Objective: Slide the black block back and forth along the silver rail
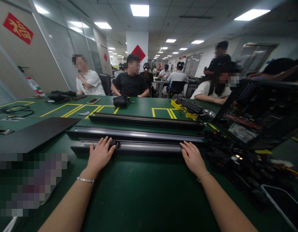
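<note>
My left hand (pixel 100 156) lies over the left part of the nearest long black rail (pixel 149 147), fingers stretched out and apart. Close by its thumb and fingertips sits a small black block (pixel 113 143) on the rail; whether they touch is hard to tell. Toward the rail's right end, my right hand (pixel 192 158) rests with its fingers extended and nothing gripped. Just beyond lies a second shiny black rail (pixel 139 132), roughly parallel. A third dark rail (pixel 144 121) is farther back on the green table (pixel 141 193).
A black flat panel (pixel 40 133) lies left. To the right are an opened black case (pixel 257 109), tangled dark parts and cables (pixel 231 161), and a phone (pixel 281 206). Yellow trays (pixel 176 104) stand behind. Several people sit across the table.
</note>
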`<state>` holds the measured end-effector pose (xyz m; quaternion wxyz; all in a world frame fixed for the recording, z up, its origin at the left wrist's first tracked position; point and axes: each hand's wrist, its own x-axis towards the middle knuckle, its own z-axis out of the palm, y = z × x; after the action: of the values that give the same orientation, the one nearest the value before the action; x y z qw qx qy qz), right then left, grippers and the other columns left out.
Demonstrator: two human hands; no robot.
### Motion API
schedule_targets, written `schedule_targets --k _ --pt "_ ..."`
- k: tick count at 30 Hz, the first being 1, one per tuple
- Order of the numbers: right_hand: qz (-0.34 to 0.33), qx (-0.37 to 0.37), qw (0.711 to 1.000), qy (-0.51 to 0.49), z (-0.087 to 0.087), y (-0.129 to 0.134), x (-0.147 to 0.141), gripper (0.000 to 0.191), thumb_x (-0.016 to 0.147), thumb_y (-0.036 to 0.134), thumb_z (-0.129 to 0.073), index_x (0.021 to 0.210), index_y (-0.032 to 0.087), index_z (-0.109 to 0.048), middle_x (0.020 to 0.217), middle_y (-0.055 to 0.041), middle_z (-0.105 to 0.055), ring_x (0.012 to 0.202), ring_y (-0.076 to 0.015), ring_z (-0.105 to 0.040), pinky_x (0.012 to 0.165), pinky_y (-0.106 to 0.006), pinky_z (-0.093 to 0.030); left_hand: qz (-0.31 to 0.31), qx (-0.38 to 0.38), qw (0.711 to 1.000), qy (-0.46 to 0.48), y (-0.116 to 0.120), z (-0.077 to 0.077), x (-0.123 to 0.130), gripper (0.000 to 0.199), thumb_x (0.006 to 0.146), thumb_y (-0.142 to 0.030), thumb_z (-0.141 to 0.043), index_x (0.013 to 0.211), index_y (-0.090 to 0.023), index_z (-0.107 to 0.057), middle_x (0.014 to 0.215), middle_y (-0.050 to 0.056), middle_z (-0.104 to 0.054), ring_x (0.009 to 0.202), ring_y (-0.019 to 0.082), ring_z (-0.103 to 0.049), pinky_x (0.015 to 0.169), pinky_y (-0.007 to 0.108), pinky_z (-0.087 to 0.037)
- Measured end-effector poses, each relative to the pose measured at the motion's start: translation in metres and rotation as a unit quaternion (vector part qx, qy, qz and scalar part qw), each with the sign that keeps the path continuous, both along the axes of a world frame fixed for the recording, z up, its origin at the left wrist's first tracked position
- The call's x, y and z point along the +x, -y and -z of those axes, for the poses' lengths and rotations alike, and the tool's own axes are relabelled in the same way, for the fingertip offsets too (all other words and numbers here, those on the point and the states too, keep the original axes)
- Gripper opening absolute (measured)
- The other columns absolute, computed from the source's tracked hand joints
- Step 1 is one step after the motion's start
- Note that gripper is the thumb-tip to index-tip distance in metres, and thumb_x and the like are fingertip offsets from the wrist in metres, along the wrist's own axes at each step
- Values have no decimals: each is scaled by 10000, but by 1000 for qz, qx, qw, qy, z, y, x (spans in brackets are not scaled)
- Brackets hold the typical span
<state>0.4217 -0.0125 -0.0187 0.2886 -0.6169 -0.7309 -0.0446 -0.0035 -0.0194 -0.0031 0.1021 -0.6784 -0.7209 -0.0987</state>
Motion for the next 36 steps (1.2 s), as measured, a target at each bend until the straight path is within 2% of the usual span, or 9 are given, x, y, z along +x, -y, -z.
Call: schedule_targets --k 11,26,36 --pt "0 1 1000 -3 0 0 0 433 882 350 -318 1195 209 -582 1276 -73 -541 1263 -247 -371 1049 -477 -318 20 -3 1000 6 3 -4 15 576 886 -476 -240 1356 -177 -388 1442 97 -349 1348 267 -263 1061 545 -188" --pt "-1 0 1000 6 0 0 1 446 891 356 -306 1193 176 -581 1278 -83 -535 1265 -247 -362 1057 -447 -309 50 22 998 5 5 1 35 567 892 -479 -225 1332 -183 -425 1425 102 -380 1333 265 -297 1062 517 -202" --pt "-6 9 1000 12 2 -1 1 438 885 343 -316 1183 171 -588 1275 -95 -540 1263 -245 -368 1050 -460 -319 62 56 996 -18 5 4 36 564 904 -460 -220 1305 -139 -454 1395 128 -420 1294 291 -358 1023 532 -268"
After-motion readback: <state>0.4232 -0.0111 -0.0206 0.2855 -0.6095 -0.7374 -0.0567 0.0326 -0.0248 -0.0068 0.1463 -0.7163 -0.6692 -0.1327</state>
